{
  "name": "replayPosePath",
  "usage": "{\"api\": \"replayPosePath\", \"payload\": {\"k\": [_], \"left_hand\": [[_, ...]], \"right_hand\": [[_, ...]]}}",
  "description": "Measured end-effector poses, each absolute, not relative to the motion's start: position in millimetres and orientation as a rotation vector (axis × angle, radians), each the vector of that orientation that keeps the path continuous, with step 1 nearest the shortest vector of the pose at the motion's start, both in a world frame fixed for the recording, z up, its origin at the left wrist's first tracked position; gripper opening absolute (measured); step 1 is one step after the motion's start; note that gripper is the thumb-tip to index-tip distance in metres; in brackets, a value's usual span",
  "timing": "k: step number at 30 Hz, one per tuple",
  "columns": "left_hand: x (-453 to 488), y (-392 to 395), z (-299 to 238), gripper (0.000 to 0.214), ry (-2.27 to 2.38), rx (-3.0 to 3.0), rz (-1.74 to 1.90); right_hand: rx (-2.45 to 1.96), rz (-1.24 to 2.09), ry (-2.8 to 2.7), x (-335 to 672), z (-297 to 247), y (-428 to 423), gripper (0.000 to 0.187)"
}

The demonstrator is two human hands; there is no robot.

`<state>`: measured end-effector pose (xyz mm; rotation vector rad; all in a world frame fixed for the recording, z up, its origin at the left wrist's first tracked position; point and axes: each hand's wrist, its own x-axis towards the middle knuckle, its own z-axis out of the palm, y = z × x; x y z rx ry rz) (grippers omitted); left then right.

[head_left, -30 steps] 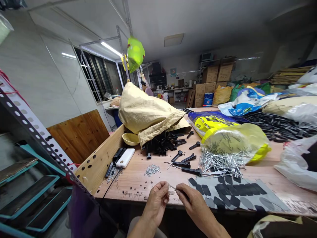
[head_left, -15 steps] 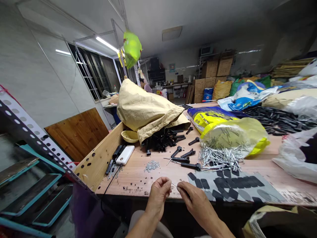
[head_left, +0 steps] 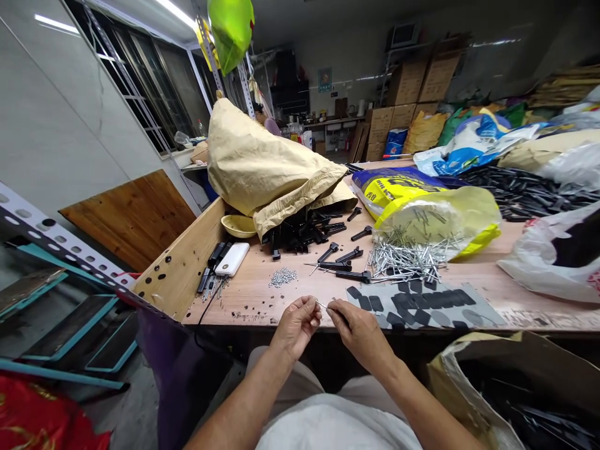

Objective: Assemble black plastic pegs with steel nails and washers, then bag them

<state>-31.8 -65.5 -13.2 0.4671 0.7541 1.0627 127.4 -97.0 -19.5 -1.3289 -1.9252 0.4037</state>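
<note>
Between my two hands, just above the table's front edge, a thin metal rod (head_left: 321,304) spans the gap. My left hand (head_left: 296,322) pinches its left end; anything small inside that pinch is hidden. Closed fingers of my right hand (head_left: 357,326) grip the other end, with something dark partly showing in the palm. Beyond them lies a small heap of tiny silvery pieces, nut-like (head_left: 283,277). Several black plastic handles (head_left: 352,276), some with rods sticking out, rest behind my right hand. A pile of thin metal rods (head_left: 403,259) spills from a yellow bag (head_left: 475,215).
A grey sheet with black pads (head_left: 482,309) lies at the front right. A tan sack (head_left: 272,165) spills black parts; a white power bank (head_left: 233,259) and yellow bowl (head_left: 238,226) sit by the wooden side board (head_left: 182,269). An open sack (head_left: 450,369) stands below, right.
The view has tilted downward, showing my lap and the open sack more. My hands stay close together, and more of the rod shows between them.
</note>
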Motion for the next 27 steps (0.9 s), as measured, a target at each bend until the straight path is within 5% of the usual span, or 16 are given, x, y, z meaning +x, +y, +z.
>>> {"api": "replayPosePath", "payload": {"k": [10,19,27], "left_hand": [[-34,-64,-17,0.031,0.797,0.544,1.096],[-37,-65,-15,0.028,0.832,0.687,1.066],[-37,-64,-17,0.033,0.833,0.627,1.049]], "right_hand": [[-1.48,0.39,-2.028,126,-12,-100,0.022],[-1.48,0.743,-1.993,129,15,-100,0.026],[-1.566,0.425,-2.099,126,2,-97,0.019]]}}
